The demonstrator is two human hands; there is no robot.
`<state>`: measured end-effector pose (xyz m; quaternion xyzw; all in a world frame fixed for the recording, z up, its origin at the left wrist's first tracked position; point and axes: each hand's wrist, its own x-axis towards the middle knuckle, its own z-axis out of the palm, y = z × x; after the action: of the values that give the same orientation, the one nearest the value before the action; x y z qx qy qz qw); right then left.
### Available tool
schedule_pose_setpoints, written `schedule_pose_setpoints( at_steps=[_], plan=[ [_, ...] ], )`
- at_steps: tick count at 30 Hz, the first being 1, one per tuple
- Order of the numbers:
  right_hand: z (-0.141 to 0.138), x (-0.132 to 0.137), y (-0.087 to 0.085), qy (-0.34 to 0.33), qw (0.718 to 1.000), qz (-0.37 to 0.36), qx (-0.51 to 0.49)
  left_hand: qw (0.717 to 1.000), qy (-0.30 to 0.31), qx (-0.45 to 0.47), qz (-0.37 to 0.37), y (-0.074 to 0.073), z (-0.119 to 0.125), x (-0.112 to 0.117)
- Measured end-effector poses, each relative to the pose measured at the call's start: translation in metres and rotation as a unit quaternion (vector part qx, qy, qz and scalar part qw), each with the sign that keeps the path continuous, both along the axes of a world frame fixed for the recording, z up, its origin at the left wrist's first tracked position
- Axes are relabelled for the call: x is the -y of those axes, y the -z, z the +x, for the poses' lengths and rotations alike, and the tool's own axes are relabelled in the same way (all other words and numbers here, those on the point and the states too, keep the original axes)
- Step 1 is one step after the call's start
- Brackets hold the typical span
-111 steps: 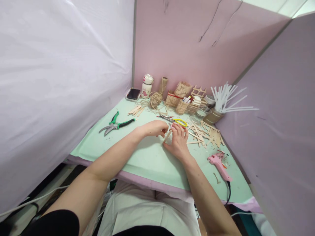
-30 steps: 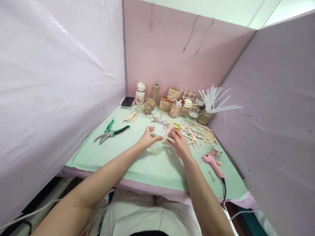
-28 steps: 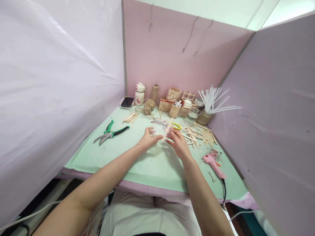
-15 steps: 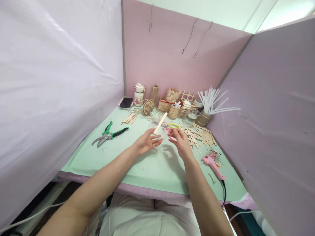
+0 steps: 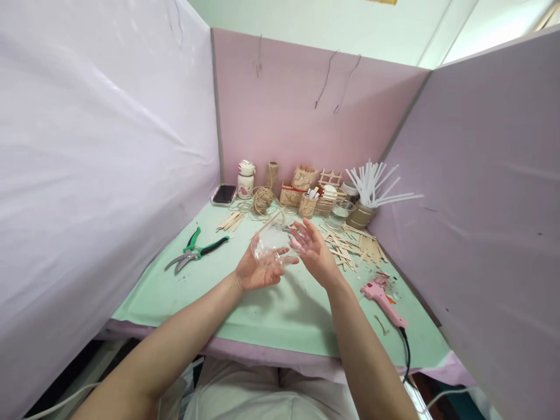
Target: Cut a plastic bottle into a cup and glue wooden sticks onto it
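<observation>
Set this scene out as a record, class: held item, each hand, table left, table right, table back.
Held item: clear container
Left hand: supporting the container
Right hand: fingers spread at its right side; contact unclear
Table left: pruning shears, blades apart
Table right: pink glue gun, loose wooden sticks
Table back: bottle, twine ball

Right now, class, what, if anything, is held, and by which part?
A clear container, cradled by the left hand along its near left side; whether the right hand touches it cannot be told.
</observation>
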<state>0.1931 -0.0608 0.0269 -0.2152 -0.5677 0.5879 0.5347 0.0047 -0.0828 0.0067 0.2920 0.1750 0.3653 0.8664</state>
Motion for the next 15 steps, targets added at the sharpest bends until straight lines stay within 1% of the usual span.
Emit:
schedule_pose_setpoints(
  at_steps=[2, 4, 7, 10, 12, 15],
  plan=[
    [-0.003, 0.006, 0.0, -0.018, 0.999, 0.042, 0.005, 1.0, 0.014, 0.013, -0.009, 0.001, 0.001, 0.001],
    [-0.008, 0.015, -0.002, -0.012, 0.997, 0.079, 0.018, 0.999, 0.023, 0.017, -0.022, 0.001, 0.003, 0.002],
    [-0.017, 0.029, -0.007, 0.027, 0.991, 0.122, 0.048, 0.998, 0.032, 0.022, -0.047, 0.001, 0.005, 0.003],
    [-0.023, 0.037, -0.013, 0.088, 0.983, 0.139, 0.079, 0.998, 0.021, 0.006, -0.059, 0.003, 0.007, 0.001],
    [-0.024, 0.04, -0.017, 0.136, 0.975, 0.142, 0.1, 0.998, -0.016, -0.032, -0.05, 0.003, 0.007, -0.003],
    [-0.022, 0.043, -0.021, 0.208, 0.957, 0.14, 0.143, 0.99, -0.117, -0.084, -0.005, 0.001, 0.004, -0.008]
  ],
)
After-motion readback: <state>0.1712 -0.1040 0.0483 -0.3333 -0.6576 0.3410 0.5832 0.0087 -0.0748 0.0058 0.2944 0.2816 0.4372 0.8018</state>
